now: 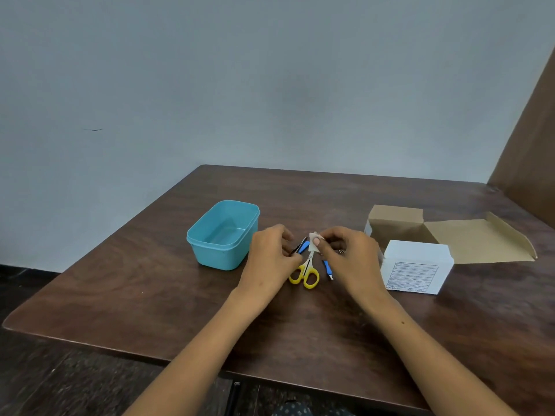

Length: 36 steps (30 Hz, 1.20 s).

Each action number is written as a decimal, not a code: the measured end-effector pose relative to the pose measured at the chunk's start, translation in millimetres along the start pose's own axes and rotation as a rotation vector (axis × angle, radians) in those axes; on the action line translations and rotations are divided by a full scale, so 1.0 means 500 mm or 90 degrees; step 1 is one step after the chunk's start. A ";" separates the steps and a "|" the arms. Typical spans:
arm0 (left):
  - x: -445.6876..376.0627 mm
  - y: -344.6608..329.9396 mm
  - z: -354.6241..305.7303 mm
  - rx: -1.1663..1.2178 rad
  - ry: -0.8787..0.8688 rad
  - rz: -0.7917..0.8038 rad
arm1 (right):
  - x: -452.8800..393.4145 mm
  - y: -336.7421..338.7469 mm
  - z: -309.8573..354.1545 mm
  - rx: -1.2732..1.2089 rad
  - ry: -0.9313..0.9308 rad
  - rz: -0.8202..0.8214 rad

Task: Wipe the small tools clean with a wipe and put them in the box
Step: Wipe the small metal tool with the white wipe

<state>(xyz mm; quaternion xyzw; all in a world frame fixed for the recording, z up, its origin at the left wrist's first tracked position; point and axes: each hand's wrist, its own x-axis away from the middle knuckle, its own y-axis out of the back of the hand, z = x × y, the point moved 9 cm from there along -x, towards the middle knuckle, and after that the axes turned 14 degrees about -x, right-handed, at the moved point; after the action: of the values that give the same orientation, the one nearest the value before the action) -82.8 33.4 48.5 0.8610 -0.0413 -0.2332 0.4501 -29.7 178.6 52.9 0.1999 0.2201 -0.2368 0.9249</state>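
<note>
Two hands meet over small tools at the middle of a brown bench (pixel 150 295).
The right hand (pixel 351 256) pinches a small white wipe (pixel 313 245) between thumb and curled fingers (pixel 326 235), just above the blades of yellow-handled scissors (pixel 305 273) that lie flat on the bench. The left hand (pixel 270 259) is curled, its fingers touching a dark tool with a blue part (pixel 300 247); whether it grips the tool cannot be told. A second blue-handled tool (pixel 328 269) lies just right of the scissors. A teal box (pixel 222 235) stands open left of the hands. A white carton (pixel 417 270), flaps open, stands on the right.
</note>
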 end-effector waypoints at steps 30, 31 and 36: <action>0.007 -0.051 -0.010 0.648 0.115 0.178 | 0.009 0.038 0.038 -0.151 0.033 -0.085; 0.008 -0.053 -0.008 0.659 0.125 0.174 | 0.010 0.043 0.039 -0.169 0.033 -0.099; 0.006 -0.052 0.004 0.702 0.178 0.148 | 0.015 0.047 0.028 -0.271 -0.024 -0.118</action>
<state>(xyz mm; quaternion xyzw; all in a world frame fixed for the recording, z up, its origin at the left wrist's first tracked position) -84.9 46.5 25.6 0.9807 -0.1912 -0.0098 -0.0408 -7.3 188.3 66.9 -0.0252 0.2651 -0.2727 0.9245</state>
